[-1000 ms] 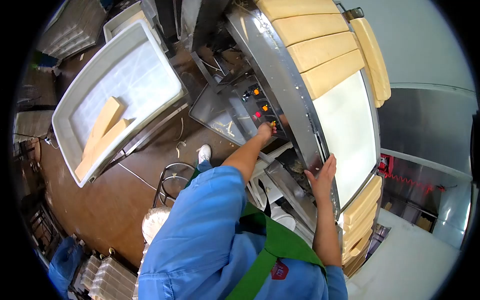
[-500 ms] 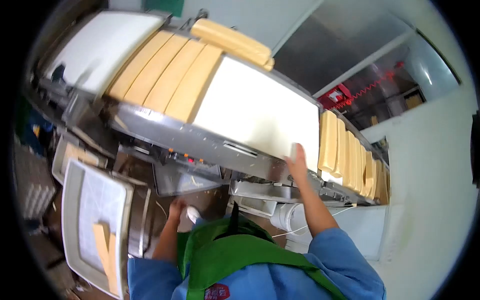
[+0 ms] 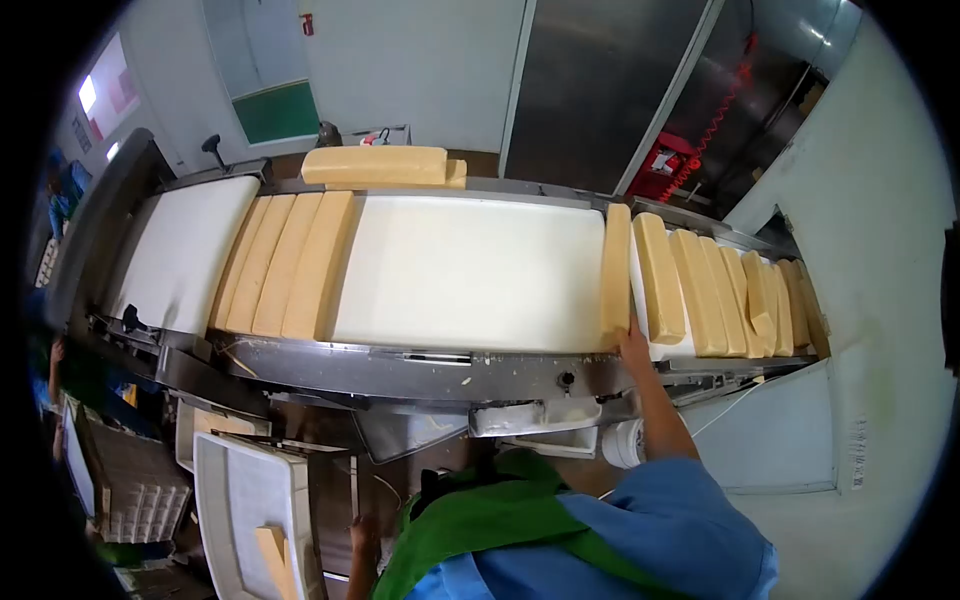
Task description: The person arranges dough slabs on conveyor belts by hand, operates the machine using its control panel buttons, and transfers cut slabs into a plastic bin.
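Observation:
My right hand (image 3: 632, 344) is at the near end of a long pale-yellow block (image 3: 616, 270), with its fingers against the end. The block lies across the right edge of the white conveyor belt (image 3: 475, 275). My left hand (image 3: 366, 537) hangs low beside my green apron, and its fingers are too unclear to read. Several similar blocks (image 3: 320, 265) lie side by side on the belt's left part. More blocks (image 3: 705, 290) sit in a row just right of the one I touch, some leaning.
Two blocks (image 3: 375, 166) rest along the far side. A metal rail (image 3: 400, 375) runs along the front. Below left stands a white crate (image 3: 240, 480) holding block pieces. A white bucket (image 3: 625, 443) is beneath the right end. A wall (image 3: 880, 300) borders the right.
My right hand has moved from above the belt to the nearest block of the right-hand row. That block now stands apart, shifted left onto the belt's edge. My view has turned.

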`<state>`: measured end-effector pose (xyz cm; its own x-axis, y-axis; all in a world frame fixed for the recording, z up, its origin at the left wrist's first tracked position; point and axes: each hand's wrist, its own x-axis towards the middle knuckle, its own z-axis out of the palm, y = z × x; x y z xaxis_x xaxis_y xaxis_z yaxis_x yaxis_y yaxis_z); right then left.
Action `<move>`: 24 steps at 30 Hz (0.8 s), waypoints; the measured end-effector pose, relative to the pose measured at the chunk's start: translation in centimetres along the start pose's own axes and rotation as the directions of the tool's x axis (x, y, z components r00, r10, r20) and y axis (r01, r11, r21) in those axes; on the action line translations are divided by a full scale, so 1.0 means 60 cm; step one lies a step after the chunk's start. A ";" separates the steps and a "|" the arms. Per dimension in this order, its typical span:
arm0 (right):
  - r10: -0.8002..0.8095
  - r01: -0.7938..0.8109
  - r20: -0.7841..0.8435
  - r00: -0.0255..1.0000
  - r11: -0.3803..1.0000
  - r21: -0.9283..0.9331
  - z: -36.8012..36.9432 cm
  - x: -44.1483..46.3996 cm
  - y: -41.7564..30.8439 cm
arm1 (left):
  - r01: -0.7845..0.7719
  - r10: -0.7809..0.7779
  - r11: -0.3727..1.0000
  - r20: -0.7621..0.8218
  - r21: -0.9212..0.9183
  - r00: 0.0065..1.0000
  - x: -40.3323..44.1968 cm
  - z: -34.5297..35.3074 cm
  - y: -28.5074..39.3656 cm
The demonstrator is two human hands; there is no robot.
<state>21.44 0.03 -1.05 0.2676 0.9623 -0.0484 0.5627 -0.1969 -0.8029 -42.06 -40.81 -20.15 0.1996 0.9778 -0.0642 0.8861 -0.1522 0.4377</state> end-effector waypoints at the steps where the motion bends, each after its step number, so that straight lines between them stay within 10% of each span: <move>1: -0.002 0.002 0.001 1.000 1.000 0.018 -0.023 -0.002 -0.010 | 0.506 -0.525 0.640 0.151 -0.578 0.837 0.047 -0.002 0.023; 3: 0.046 -0.041 -0.127 0.991 0.998 0.037 -0.087 -0.017 -0.035 | 0.507 -0.738 0.099 0.279 -0.856 0.615 0.155 -0.065 0.122; 4: -0.396 0.203 -0.323 0.860 0.844 -0.496 -0.096 0.013 0.034 | 0.453 -0.692 0.266 0.159 -0.851 0.705 0.195 -0.047 0.116; 7: -0.287 0.015 -0.355 0.890 0.795 -0.606 -0.085 0.017 0.046 | 0.270 -0.494 0.418 0.032 -0.867 0.869 0.342 -0.138 0.256; 15: -0.090 0.097 -0.122 0.988 0.994 0.054 -0.167 0.017 0.046 | -0.016 0.060 0.707 0.038 -0.707 0.997 0.546 -0.234 0.557; 19: -0.313 -0.093 -0.509 0.802 0.776 -0.624 -0.211 0.047 0.116 | -0.107 0.164 0.822 0.051 -0.560 0.985 0.620 -0.230 0.630; 24: 0.029 -0.217 -0.313 0.949 0.781 -0.586 -0.234 0.059 0.079 | -0.372 0.344 0.901 -0.156 -0.222 0.926 0.727 -0.203 0.707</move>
<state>36.01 -0.15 3.33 0.5151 0.8491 0.1168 0.8395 -0.4724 -0.2685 -0.83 -2.86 6.55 0.4244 0.8754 0.2314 0.6311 -0.4692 0.6176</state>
